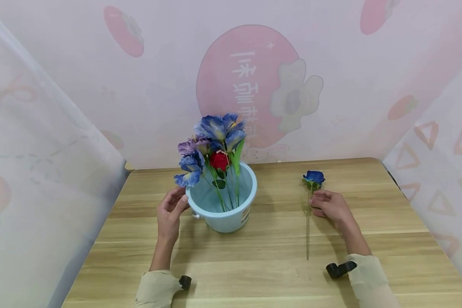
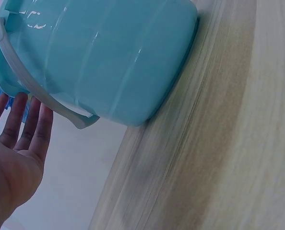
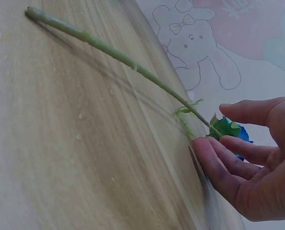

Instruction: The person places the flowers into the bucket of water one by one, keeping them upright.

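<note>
A light blue bucket (image 1: 225, 222) stands upright at the left of the table. Inside it are blue irises (image 1: 217, 128), a purple flower (image 1: 192, 145) and a red rose (image 1: 219, 160). My left hand (image 1: 169, 216) touches the outer left side of the bucket's rim, its fingers extended in the left wrist view. A blue rose (image 1: 314, 176) lies to the right, its long green stem (image 3: 137, 69) pointing back toward me. My right hand (image 1: 331, 207) is at the stem just below the bloom. Its fingertips meet the stem, while the thumb stands apart from it.
The wooden table (image 1: 262, 273) is backed by a patterned wall covering (image 1: 161, 85), with the same covering on both sides. A pale bucket handle (image 2: 32, 84) hangs along the bucket's side. Black wrist mounts (image 1: 340, 269) sit at the sleeves.
</note>
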Tool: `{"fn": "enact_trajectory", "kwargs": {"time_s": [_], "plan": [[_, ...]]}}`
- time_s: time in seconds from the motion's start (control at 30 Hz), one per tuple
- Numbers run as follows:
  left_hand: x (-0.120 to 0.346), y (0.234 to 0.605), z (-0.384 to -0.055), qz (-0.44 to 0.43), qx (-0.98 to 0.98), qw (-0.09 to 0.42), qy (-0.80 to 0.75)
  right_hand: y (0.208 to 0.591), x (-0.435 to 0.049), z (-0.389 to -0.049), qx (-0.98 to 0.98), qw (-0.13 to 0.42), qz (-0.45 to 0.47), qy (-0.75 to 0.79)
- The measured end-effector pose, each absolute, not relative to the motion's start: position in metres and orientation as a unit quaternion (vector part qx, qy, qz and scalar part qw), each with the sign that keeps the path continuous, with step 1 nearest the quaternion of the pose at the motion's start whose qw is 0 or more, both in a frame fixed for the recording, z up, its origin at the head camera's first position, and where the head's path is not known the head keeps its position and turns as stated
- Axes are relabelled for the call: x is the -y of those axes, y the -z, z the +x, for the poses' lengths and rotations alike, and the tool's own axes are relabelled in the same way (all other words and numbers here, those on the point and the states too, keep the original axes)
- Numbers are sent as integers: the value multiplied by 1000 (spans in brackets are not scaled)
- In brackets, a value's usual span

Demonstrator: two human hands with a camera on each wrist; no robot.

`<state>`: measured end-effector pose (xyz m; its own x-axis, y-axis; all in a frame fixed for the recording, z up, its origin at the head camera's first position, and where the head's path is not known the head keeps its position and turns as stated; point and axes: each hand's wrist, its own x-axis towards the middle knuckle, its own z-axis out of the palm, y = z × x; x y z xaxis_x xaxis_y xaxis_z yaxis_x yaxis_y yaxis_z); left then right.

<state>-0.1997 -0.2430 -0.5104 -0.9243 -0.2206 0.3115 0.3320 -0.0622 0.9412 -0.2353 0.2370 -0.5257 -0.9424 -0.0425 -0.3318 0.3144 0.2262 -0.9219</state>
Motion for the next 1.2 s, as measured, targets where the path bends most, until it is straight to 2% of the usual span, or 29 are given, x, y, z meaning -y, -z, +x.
{"fn": "enact_trajectory", "kwargs": {"time_s": [0.2, 0.6, 0.97, 1.2], "plan": [[243, 511, -201, -43, 656, 189, 729, 526, -233, -236, -788, 134, 84, 594], [243, 510, -200, -39, 657, 190, 729, 534, -217, -237, -839, 69, 75, 534], [242, 510, -201, -47, 651, 189, 734, 521, -215, -233, -787, 92, 94, 603], [243, 510, -201, -48, 657, 189, 729, 513, -217, -230, -779, 72, 68, 619]]}}
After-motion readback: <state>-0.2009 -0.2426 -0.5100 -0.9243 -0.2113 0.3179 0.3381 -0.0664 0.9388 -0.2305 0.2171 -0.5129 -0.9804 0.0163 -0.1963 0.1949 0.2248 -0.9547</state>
